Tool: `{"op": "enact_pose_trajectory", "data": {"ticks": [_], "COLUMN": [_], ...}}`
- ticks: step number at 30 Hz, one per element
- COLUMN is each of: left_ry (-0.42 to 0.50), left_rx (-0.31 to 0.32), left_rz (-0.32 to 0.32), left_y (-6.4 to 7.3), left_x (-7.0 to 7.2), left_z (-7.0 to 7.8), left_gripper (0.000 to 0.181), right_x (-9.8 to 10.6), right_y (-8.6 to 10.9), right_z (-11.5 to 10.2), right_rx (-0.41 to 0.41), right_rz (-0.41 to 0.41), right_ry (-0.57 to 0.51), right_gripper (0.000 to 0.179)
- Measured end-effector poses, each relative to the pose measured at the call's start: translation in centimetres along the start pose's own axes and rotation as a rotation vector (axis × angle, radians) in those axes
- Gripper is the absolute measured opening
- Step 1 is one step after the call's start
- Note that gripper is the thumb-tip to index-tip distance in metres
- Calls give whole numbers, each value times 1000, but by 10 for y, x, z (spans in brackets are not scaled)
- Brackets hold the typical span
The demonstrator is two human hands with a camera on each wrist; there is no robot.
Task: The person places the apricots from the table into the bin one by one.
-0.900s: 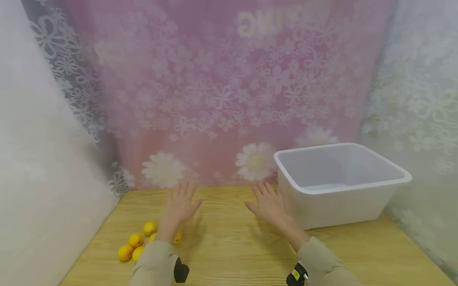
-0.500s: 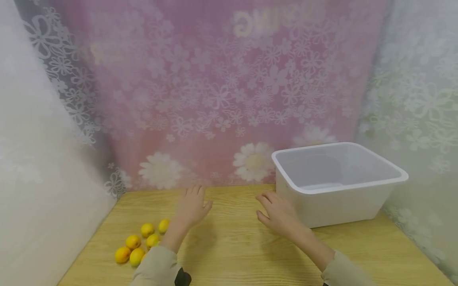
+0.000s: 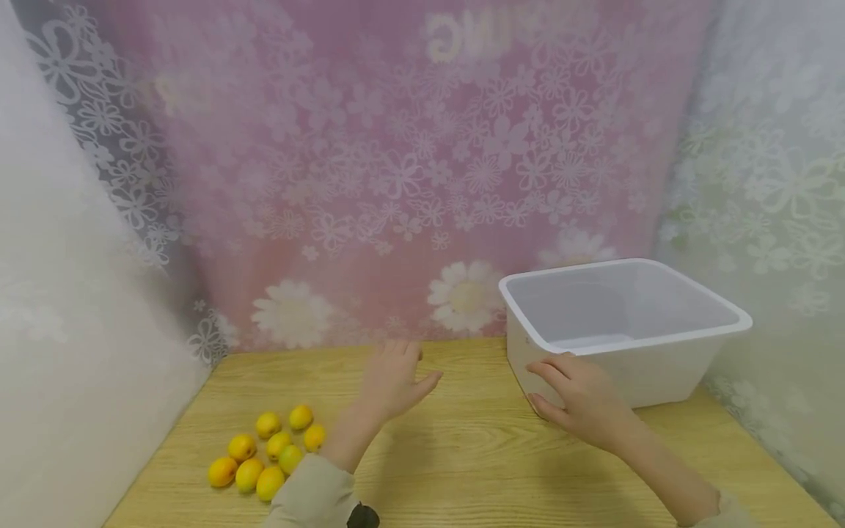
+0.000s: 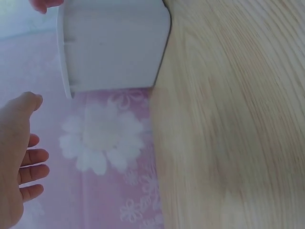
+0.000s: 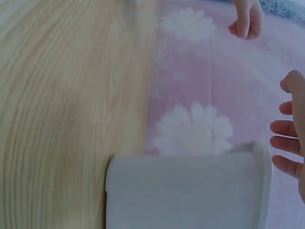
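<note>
My left hand [image 3: 394, 378] hovers over the middle of the table, thumb spread and fingers loosely extended, holding nothing. In front of the white plastic tub [image 3: 660, 370] is my right hand [image 3: 584, 400], its fingers slightly bent and nothing in them. In the right wrist view a gap shows between the right hand [image 5: 296, 129] and the tub [image 5: 186, 191]. Several small yellow fruits [image 3: 249, 475], which look like loquats or small lemons, lie in a loose group left of my left forearm. The part of the tub's inside that I can see holds nothing.
The wooden table [image 3: 462, 469] meets a pink flowered curtain [image 3: 396, 220] at its back edge. Pale sheets hang along the left side [image 3: 86, 330] and the right side [image 3: 785, 293]. The tub stands at the back right.
Both hands have moved to the right, the right one now overlapping the tub's front in view. Their fingers have gone from spread flat to more relaxed. More of the yellow fruits show.
</note>
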State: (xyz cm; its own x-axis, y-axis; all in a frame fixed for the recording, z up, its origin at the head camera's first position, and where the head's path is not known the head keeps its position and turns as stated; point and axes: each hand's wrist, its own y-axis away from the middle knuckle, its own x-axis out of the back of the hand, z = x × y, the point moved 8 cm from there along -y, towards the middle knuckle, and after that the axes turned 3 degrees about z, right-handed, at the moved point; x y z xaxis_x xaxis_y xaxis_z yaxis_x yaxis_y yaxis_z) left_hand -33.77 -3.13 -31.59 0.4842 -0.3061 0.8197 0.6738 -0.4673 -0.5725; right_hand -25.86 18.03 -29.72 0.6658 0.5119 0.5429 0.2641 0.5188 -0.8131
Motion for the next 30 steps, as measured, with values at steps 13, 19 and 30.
{"op": "enact_pose_trajectory", "data": {"ticks": [13, 19, 30], "left_ry": [-23, -33, -47], "left_rx": [-10, -46, -78], "left_rz": [-124, -108, -135], "left_y": [-31, -48, -68], "left_x": [-4, -7, -25], "left_z": [41, 65, 105], "left_gripper": [60, 57, 47], "right_x": [55, 72, 85], "right_y": [38, 57, 88], "right_z": [80, 121, 183], "right_rx": [-151, -211, -414], "right_rz": [-16, -30, -285], "right_ry": [220, 231, 313], "right_gripper": [73, 83, 60]}}
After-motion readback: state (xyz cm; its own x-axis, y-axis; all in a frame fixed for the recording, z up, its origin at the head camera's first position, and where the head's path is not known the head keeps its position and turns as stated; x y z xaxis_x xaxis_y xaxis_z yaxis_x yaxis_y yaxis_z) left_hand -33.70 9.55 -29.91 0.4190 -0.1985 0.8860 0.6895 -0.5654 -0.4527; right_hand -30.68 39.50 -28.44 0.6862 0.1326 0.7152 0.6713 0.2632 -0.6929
